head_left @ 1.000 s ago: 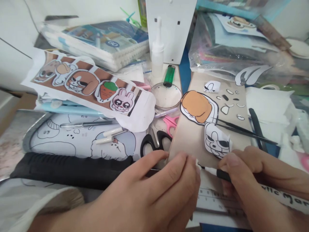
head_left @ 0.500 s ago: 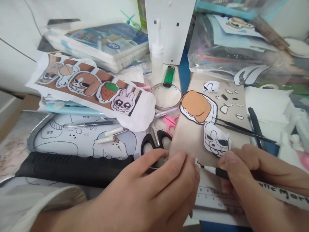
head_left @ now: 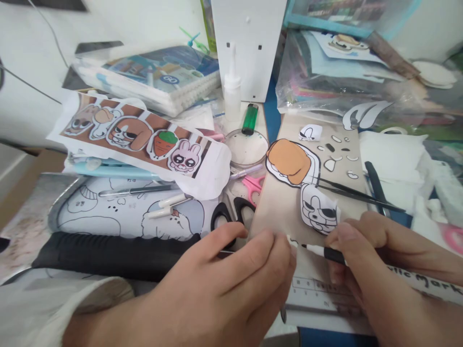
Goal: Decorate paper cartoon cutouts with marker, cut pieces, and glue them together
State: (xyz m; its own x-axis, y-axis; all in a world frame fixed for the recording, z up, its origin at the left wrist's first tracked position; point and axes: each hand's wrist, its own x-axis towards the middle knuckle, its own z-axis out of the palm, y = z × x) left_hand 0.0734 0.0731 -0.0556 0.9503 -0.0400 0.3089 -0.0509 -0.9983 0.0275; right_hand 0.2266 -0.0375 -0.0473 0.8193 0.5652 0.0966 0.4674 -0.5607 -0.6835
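My left hand (head_left: 231, 284) lies with curled fingers pressed together at the near edge of a tan sheet (head_left: 285, 207), pinching something small and white that I cannot make out. My right hand (head_left: 376, 270) grips a black and white marker (head_left: 325, 253), its fine tip pointing left at my left fingertips. Just above the marker lies a white cartoon face cutout (head_left: 320, 212). An orange and white cutout (head_left: 291, 161) sits further back on the sheet. Black tweezers (head_left: 358, 193) rest beside both cutouts.
Black scissors (head_left: 231, 214) and pink scissors (head_left: 255, 183) lie left of the sheet. Behind them stand a round clear dish (head_left: 249, 147), a green lighter (head_left: 250, 118) and a white glue bottle (head_left: 232, 91). A printed sticker strip (head_left: 144, 140) overlaps a tray (head_left: 54, 217) of pens.
The view has drifted slightly, so everything sits a little lower and to the left. Both hands hold the same positions with the marker tip at my left fingertips.
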